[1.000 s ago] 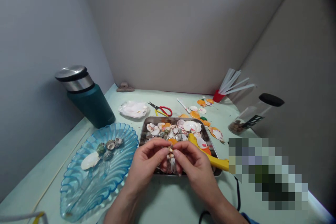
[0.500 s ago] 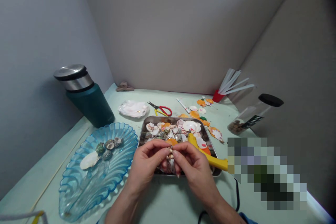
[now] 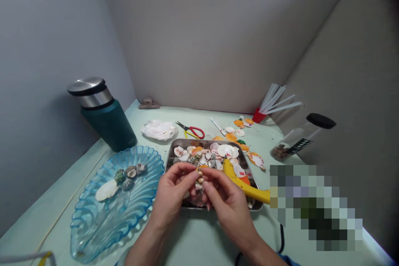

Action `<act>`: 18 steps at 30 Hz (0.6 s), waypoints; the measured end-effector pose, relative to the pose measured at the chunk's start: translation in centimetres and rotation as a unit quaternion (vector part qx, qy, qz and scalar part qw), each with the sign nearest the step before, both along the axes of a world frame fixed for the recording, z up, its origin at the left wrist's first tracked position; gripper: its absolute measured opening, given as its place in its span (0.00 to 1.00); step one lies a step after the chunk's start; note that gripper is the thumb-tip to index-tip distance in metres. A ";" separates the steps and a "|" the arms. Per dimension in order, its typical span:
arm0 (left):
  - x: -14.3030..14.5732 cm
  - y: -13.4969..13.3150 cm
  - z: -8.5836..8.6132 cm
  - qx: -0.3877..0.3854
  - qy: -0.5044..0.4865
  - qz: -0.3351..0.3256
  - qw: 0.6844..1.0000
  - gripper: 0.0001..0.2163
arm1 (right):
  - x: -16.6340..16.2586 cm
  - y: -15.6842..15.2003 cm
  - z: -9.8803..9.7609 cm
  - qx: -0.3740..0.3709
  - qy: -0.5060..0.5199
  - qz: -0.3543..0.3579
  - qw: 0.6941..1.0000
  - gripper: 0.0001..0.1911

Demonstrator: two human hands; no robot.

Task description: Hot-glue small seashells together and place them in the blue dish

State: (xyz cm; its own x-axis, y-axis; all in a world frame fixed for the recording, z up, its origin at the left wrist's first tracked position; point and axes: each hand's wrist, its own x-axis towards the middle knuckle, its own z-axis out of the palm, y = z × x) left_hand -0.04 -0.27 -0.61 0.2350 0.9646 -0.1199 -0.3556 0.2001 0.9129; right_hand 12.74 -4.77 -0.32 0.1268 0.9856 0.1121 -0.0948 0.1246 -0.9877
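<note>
My left hand (image 3: 174,189) and my right hand (image 3: 226,193) meet over the near edge of a metal tray (image 3: 215,208). Between their pinched fingertips is a small cream-and-brown seashell (image 3: 200,178); the fingers cover part of it. Both hands are closed, thumbs against forefingers. The tray holds many shells, among them a large white scallop shell (image 3: 227,150). A yellow hot glue gun (image 3: 237,176) rests across the tray's right side, its nozzle pointing at the shells and its handle reaching past the rim.
Left of the tray lies a blue shell-shaped glass dish (image 3: 121,216) with several shells, and behind it a teal bottle (image 3: 109,124). Scissors (image 3: 191,130), a marker (image 3: 217,126), orange shells (image 3: 231,137), a red cup (image 3: 259,115) of glue sticks and a clear jar (image 3: 297,137) stand further back.
The right thumb and forefinger have shifted slightly on the small shell, and both hands' fingertips have moved a little left. The glue gun and tray stay where they were.
</note>
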 end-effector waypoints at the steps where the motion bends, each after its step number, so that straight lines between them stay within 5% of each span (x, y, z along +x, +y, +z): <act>1: 0.0 0.0 0.0 0.000 0.001 -0.005 1.000 0.12 | 0.0 0.0 0.1 -0.004 0.004 0.002 1.000 0.13; 18: 0.1 -0.3 0.4 -0.002 0.004 -0.017 1.000 0.12 | 0.0 0.1 0.7 -0.044 0.072 0.030 0.996 0.16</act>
State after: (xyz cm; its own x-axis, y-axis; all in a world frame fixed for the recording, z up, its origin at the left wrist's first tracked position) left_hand 0.08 -0.57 -0.24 0.2674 0.9552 -0.1268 -0.3403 0.2167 0.9150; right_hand 12.70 -4.67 0.39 0.0766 0.9970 0.0096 -0.2403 0.0278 -0.9703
